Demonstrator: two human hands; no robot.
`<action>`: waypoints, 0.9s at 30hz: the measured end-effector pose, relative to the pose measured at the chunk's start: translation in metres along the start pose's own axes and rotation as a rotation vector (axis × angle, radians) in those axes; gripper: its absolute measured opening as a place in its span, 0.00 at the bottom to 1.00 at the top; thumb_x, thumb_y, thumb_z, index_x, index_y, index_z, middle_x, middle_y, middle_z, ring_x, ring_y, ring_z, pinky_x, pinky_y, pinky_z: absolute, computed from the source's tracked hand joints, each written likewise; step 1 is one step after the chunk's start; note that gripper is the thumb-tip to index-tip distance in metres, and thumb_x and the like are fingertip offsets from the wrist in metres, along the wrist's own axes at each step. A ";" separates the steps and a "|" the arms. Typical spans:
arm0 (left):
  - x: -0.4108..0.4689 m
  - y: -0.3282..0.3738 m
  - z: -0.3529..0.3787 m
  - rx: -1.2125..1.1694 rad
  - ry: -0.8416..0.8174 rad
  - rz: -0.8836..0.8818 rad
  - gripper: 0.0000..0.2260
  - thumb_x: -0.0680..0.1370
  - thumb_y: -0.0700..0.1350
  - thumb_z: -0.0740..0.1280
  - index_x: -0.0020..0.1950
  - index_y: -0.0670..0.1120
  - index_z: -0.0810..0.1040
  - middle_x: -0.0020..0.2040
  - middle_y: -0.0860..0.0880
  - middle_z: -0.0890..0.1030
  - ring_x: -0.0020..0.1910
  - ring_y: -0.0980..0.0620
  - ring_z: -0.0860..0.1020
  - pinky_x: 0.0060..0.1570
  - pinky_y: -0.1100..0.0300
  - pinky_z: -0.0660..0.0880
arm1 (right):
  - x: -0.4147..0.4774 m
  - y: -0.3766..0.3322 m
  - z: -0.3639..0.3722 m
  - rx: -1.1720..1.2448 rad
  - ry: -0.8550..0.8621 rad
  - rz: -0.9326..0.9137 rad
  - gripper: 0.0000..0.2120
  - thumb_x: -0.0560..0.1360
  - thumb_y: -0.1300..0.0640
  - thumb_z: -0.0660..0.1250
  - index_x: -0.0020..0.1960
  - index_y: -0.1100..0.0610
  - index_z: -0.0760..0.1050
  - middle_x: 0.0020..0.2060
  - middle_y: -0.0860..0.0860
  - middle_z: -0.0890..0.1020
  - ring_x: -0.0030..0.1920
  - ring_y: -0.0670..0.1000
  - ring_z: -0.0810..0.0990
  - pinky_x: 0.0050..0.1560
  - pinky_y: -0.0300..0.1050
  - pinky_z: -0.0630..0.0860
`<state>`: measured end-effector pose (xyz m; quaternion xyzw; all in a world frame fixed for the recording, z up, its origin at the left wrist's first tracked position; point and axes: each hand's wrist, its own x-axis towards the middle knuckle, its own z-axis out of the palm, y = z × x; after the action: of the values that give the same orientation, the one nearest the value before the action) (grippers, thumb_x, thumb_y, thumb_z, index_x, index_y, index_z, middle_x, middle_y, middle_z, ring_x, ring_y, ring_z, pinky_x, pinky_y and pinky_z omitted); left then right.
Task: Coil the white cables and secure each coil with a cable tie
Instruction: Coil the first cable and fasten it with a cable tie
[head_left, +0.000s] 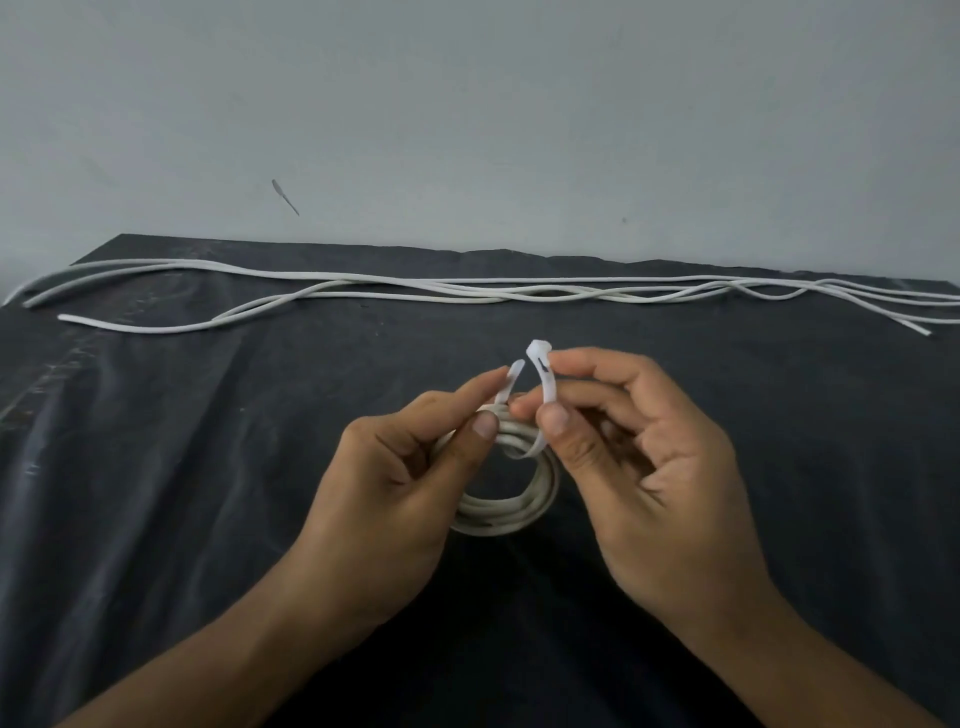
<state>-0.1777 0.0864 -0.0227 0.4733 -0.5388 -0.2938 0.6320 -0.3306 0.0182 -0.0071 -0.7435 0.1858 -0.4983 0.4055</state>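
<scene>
The dark surface (156, 467) is carrying everything here, with the coil (498, 514) lying near its middle as the landmark. Well beyond the coil, along the far edge, several loose white cables (467, 291) are lying stretched out and uncoiled, waiting their turn. The left hand (395, 483) is closing on the coil's left side, its thumb and forefinger pinching the pointed tail (511, 376) of the cable tie (545, 384) just above the coil. The right hand (660, 467) is working on the coil's right side, its thumb and forefinger pinching the tie near the slotted head (537, 351), the other fingers curling loosely behind. The tie is looping under the coil's top strands, its 2 ends standing close together but not yet joined. By my judgement, 1 coil is being secured: the next move is calling for the tail to be steered into the head's slot and pulled snug.
</scene>
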 end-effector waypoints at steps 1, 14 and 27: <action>0.000 0.000 0.000 0.011 -0.007 0.004 0.14 0.78 0.43 0.65 0.63 0.52 0.80 0.54 0.49 0.85 0.56 0.55 0.81 0.56 0.67 0.73 | 0.000 0.001 0.001 0.005 0.005 -0.007 0.12 0.78 0.58 0.67 0.61 0.54 0.75 0.48 0.45 0.87 0.50 0.45 0.86 0.51 0.34 0.79; 0.000 0.001 -0.004 0.053 -0.022 -0.029 0.13 0.79 0.48 0.65 0.62 0.57 0.80 0.53 0.46 0.85 0.56 0.48 0.82 0.56 0.66 0.75 | 0.000 0.007 0.000 -0.170 -0.042 -0.046 0.04 0.77 0.60 0.70 0.51 0.57 0.82 0.45 0.46 0.85 0.51 0.50 0.84 0.52 0.42 0.79; -0.001 0.003 0.002 0.004 0.026 -0.060 0.14 0.76 0.46 0.65 0.60 0.49 0.81 0.52 0.53 0.86 0.54 0.55 0.83 0.53 0.63 0.78 | -0.001 0.012 -0.001 -0.508 -0.076 -0.271 0.14 0.77 0.58 0.70 0.61 0.58 0.81 0.53 0.47 0.84 0.56 0.47 0.82 0.53 0.53 0.77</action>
<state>-0.1800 0.0882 -0.0201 0.4943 -0.5167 -0.3055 0.6288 -0.3306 0.0113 -0.0171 -0.8574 0.1882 -0.4572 0.1427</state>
